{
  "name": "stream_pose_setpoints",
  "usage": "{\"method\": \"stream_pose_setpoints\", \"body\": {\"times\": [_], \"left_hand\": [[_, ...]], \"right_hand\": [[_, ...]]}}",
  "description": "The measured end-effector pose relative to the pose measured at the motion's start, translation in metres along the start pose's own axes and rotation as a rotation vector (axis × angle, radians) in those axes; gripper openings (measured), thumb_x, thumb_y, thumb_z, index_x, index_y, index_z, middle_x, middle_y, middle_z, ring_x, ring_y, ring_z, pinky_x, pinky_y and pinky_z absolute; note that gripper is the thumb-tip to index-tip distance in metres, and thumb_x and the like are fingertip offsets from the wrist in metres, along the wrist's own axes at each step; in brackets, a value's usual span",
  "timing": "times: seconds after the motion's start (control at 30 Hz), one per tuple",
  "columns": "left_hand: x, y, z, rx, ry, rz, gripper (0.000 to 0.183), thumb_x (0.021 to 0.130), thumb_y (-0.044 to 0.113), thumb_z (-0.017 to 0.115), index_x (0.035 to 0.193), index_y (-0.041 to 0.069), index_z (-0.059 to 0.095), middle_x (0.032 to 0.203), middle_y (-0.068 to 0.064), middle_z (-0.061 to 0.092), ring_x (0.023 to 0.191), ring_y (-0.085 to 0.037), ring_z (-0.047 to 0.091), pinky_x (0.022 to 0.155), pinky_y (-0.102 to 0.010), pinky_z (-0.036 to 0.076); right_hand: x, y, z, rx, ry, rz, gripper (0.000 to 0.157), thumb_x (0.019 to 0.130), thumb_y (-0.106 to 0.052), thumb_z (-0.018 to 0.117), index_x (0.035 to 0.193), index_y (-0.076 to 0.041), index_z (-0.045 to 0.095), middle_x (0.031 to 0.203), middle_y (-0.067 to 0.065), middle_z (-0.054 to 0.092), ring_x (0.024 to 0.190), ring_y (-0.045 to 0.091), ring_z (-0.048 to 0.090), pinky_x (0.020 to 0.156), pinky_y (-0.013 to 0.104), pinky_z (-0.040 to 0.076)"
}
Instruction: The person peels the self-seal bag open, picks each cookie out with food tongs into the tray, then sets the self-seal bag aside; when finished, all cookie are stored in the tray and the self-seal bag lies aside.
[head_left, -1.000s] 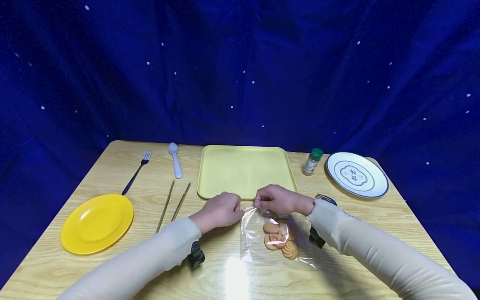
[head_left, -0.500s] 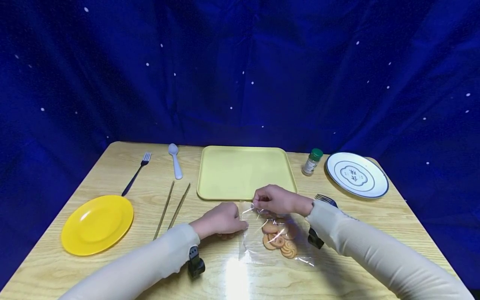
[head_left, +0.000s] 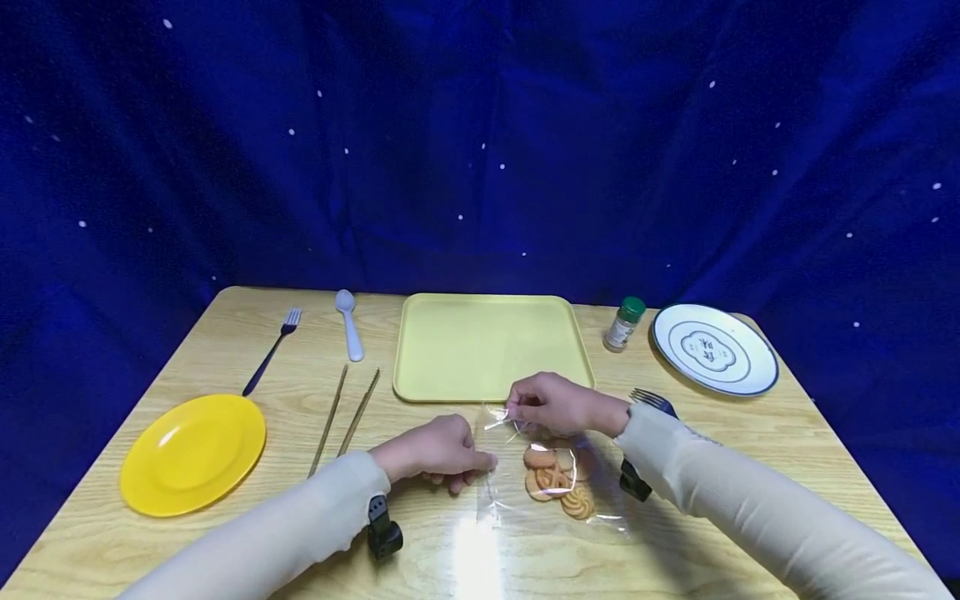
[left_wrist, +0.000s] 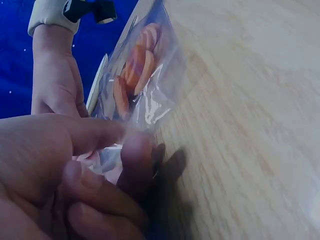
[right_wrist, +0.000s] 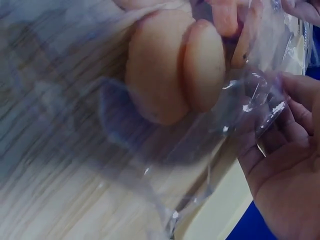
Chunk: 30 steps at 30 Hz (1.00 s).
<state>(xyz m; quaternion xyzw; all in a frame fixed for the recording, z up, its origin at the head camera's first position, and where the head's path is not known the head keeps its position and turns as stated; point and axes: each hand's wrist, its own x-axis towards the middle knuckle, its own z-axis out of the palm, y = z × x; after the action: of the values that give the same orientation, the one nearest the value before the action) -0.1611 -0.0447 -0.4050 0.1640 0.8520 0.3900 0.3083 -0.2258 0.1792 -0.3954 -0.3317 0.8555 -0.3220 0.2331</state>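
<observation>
One yellow plate (head_left: 192,455) lies flat at the left of the worktop (head_left: 420,558). A fork (head_left: 264,363) slants away from its far rim, tines pointing far; whether handle and rim touch I cannot tell. Next come the tongs (head_left: 328,421), two brown arms spread toward the far side, their near end hidden by the left sleeve (head_left: 315,517). A pale spoon (head_left: 352,330) lies beyond them, bowl to the far side.

The left hand (head_left: 438,448) pinches the left edge of a clear bag (head_left: 507,504) between thumb and forefinger, the other fingers curled below. The bag lies on the worktop at the near centre, several biscuits (head_left: 551,479) bunched inside, toward its right half. A pale yellow tray (head_left: 491,346) sits just beyond it at the far centre. The right hand (head_left: 553,403) reaches over the bag's far part, thumb and fingers clamped on its film near the far left corner.

Right of the bag, a black fork (head_left: 654,401) shows partly from under the right sleeve (head_left: 735,483). Farther off, a green-capped jar (head_left: 623,327) stands upright beside the tray, then a white plate (head_left: 712,348) at the far right.
</observation>
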Motion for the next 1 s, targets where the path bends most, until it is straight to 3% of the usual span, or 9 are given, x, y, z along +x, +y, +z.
{"method": "stream_pose_setpoints", "body": {"times": [0.3, 0.43, 0.57, 0.77, 1.0], "left_hand": [[-0.001, -0.001, 0.000, -0.091, -0.027, -0.007, 0.034, 0.090, 0.015, 0.063, 0.060, -0.001, 0.066, 0.044, 0.002, 0.056, 0.033, -0.004, 0.039, 0.035, -0.017, 0.033], [-0.005, -0.004, -0.002, -0.037, -0.055, 0.008, 0.034, 0.090, 0.010, 0.063, 0.056, 0.002, 0.063, 0.044, 0.002, 0.055, 0.033, -0.003, 0.038, 0.035, -0.016, 0.031], [-0.010, -0.005, -0.006, 0.001, -0.057, -0.003, 0.036, 0.091, 0.013, 0.063, 0.056, 0.003, 0.063, 0.044, 0.002, 0.055, 0.033, -0.004, 0.038, 0.035, -0.017, 0.031], [-0.013, -0.001, 0.000, -0.046, -0.034, -0.064, 0.041, 0.090, 0.029, 0.067, 0.059, 0.002, 0.067, 0.044, 0.002, 0.056, 0.032, -0.004, 0.041, 0.034, -0.018, 0.033], [-0.015, 0.000, 0.008, -0.091, -0.048, -0.079, 0.032, 0.087, 0.018, 0.067, 0.060, 0.000, 0.067, 0.043, 0.002, 0.054, 0.032, -0.004, 0.040, 0.033, -0.017, 0.032]], "right_hand": [[-0.014, 0.011, -0.010, -0.035, -0.044, 0.013, 0.012, 0.095, -0.006, 0.057, 0.088, 0.000, 0.065, 0.074, 0.008, 0.064, 0.064, 0.004, 0.052, 0.061, 0.018, 0.043], [-0.015, 0.014, -0.009, -0.027, -0.048, 0.006, 0.014, 0.096, -0.008, 0.057, 0.086, 0.000, 0.064, 0.072, 0.009, 0.064, 0.063, 0.005, 0.053, 0.059, 0.018, 0.044], [-0.015, 0.014, -0.008, -0.010, -0.054, 0.007, 0.015, 0.097, -0.009, 0.057, 0.088, -0.001, 0.065, 0.075, 0.007, 0.065, 0.065, 0.006, 0.056, 0.060, 0.018, 0.047], [-0.012, 0.010, -0.005, -0.053, -0.029, -0.031, 0.014, 0.096, -0.008, 0.057, 0.088, -0.002, 0.066, 0.075, 0.005, 0.064, 0.064, 0.002, 0.051, 0.063, 0.018, 0.045], [-0.018, 0.014, -0.009, -0.038, -0.034, -0.028, 0.011, 0.095, -0.006, 0.057, 0.091, -0.001, 0.066, 0.082, 0.008, 0.068, 0.071, 0.001, 0.055, 0.069, 0.019, 0.047]]}}
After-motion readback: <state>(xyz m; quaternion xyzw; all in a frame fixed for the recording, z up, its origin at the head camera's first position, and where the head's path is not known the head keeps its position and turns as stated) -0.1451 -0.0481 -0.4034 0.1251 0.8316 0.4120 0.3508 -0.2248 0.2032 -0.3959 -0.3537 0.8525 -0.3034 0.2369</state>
